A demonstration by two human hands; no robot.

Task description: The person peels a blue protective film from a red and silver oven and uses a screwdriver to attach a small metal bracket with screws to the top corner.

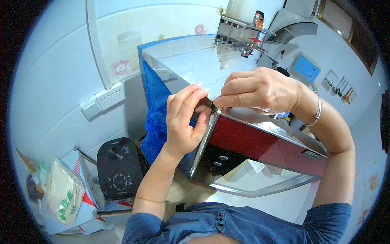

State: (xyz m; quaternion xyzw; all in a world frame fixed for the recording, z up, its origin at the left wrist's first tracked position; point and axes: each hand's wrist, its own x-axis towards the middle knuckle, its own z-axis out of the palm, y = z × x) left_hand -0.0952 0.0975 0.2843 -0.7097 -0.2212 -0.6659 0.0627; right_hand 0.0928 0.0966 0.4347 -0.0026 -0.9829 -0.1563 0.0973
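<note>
A boxy appliance (248, 136) stands in front of me, with a shiny silver top, a dark red front panel and a glass section below. At its near left top corner, my right hand (260, 91) pinches with thumb and fingertips; what lies between them is too small to make out. Close beside it, my left hand (185, 118) is cupped around the same corner, thumb and fingers apart. A small brownish patch shows between the left fingers and thumb, perhaps a reflection. Blue plastic sheeting (154, 110) hangs down the appliance's left side.
At lower left stand a black appliance with a dial (118, 168) and a clear bag of pale sticks (65, 195). A socket strip (110, 96) runs along the left wall. A metal rack (248, 28) is at the back; utensils (341, 87) hang on the right wall.
</note>
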